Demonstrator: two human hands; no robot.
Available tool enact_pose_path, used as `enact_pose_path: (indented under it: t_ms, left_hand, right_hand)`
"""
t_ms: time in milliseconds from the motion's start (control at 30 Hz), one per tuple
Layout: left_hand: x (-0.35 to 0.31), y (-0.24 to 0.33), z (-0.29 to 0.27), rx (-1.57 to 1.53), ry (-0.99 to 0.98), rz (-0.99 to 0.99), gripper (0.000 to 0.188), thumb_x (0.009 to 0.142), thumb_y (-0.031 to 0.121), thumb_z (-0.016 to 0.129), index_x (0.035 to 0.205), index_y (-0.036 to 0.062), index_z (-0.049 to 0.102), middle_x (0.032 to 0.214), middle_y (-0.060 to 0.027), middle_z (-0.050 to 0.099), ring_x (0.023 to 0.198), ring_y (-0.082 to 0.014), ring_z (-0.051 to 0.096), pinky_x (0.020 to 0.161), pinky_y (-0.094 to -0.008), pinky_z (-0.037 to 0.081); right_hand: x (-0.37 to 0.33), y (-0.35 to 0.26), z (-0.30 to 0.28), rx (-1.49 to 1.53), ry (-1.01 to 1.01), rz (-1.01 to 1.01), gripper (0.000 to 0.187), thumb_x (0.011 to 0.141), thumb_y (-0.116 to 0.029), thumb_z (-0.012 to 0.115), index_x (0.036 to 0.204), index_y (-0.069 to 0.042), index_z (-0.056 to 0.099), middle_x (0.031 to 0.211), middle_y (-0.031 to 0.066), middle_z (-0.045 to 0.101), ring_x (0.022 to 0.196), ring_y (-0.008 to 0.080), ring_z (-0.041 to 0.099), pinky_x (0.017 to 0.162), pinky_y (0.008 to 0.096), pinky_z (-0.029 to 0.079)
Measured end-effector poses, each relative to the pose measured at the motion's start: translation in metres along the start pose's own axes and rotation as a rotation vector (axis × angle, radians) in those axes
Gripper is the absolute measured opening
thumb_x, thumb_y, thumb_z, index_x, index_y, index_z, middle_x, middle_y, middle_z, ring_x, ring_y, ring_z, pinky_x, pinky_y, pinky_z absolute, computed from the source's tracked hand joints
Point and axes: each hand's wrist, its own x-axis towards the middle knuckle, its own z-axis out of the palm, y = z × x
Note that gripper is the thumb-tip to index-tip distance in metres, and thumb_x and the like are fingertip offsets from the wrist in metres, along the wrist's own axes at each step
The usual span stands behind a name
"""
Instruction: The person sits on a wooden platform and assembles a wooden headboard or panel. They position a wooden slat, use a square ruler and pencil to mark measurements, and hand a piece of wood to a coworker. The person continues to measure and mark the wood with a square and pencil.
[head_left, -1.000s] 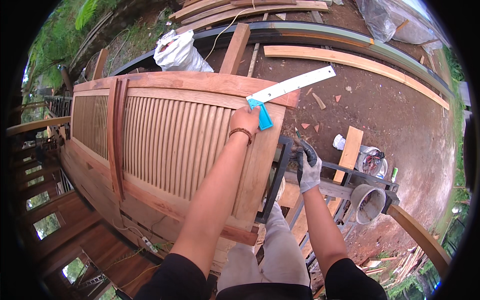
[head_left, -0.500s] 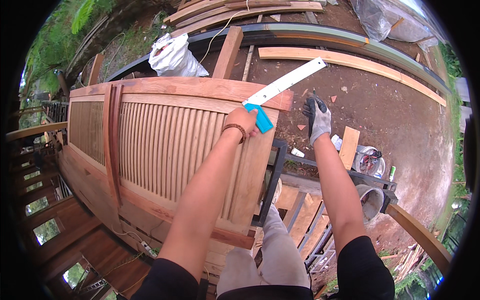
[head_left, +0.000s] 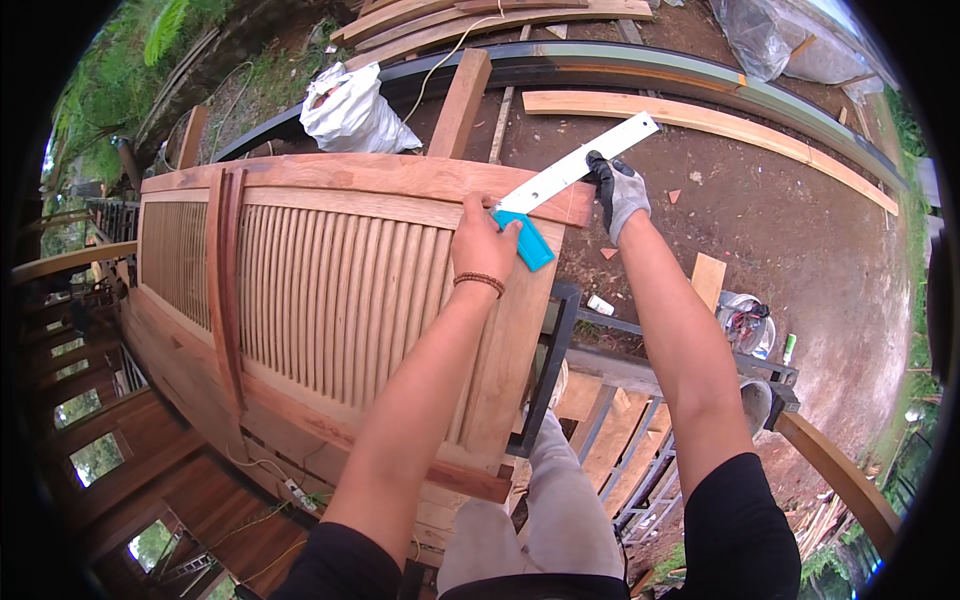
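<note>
Try square (head_left: 575,168), white in the blade and turquoise in the handle, lies slantwise over the right end of a slatted wooden panel (head_left: 330,290); its blade crosses the top rail (head_left: 350,172) near the rail's end, and its free tip reaches out past the wood above bare earth; the left hand (head_left: 487,238), bare, with a brown beaded bracelet (head_left: 480,279) at the wrist, has its fingers closed on the handle's upper part, thumb on top; the right hand (head_left: 622,190), in a grey and black glove, is at the end of the rail, its fingers curled at the near edge of the blade; whether they grip anything cannot be told from this angle; reddish strips (head_left: 225,290) lie across the panel toward its left end; beyond the panel a white sack (head_left: 360,115) stands on the ground, with a long plank (head_left: 700,122) lying farther right; a bucket (head_left: 745,325) with mixed contents is to the right of the right forearm.
</note>
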Motion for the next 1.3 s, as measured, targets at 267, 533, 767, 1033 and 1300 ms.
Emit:
enact_pose_path:
  t_ms: [267,533,767,1033,1300]
  left_hand:
    - [0.020,-0.022,-0.020,0.420,-0.081,0.786,0.053,0.076,0.016,0.073,0.128,0.0126,0.059,0.131,-0.0059,0.053,0.123,-0.0251,0.048,0.099,-0.0416,0.040]
    - [0.041,-0.025,-0.040,0.563,-0.267,0.943,0.059,0.078,0.020,0.073,0.134,0.0164,0.055,0.145,0.0044,0.047,0.129,-0.0209,0.045,0.103,-0.0391,0.039]
    - [0.049,-0.024,-0.043,0.603,-0.263,0.990,0.056,0.076,0.023,0.074,0.130,0.0170,0.059,0.141,0.0061,0.051,0.125,-0.0197,0.048,0.099,-0.0376,0.045]
    - [0.058,-0.018,-0.047,0.562,-0.317,0.967,0.052,0.073,0.022,0.076,0.124,0.0169,0.065,0.138,0.0047,0.053,0.122,-0.0215,0.050,0.101,-0.0371,0.046]
    - [0.066,-0.015,-0.045,0.532,-0.392,0.971,0.052,0.073,0.018,0.076,0.123,0.0172,0.065,0.138,0.0026,0.053,0.121,-0.0246,0.051,0.102,-0.0368,0.046]
  right_hand:
    - [0.004,0.003,0.004,0.073,-0.018,-0.060,0.034,0.088,-0.033,0.070,0.101,-0.002,0.069,0.089,0.0052,0.070,0.078,0.0150,0.058,0.073,0.0290,0.044]
    - [-0.011,-0.006,0.008,0.088,0.045,0.004,0.029,0.090,-0.025,0.068,0.101,0.003,0.068,0.091,0.0084,0.070,0.083,0.0170,0.061,0.078,0.0296,0.046]
    - [-0.015,-0.009,0.008,-0.047,0.036,-0.083,0.036,0.090,-0.031,0.068,0.102,0.003,0.068,0.090,0.0085,0.069,0.080,0.0170,0.058,0.077,0.0308,0.046]
    - [-0.076,0.015,-0.009,-0.253,0.339,-0.366,0.039,0.083,-0.028,0.073,0.111,-0.002,0.065,0.097,0.0149,0.068,0.088,0.0287,0.065,0.085,0.0394,0.050]
    - [-0.157,0.058,0.037,-0.857,0.203,-0.881,0.063,0.070,-0.024,0.080,0.125,-0.006,0.054,0.113,0.0182,0.054,0.103,0.0372,0.053,0.091,0.0491,0.045]
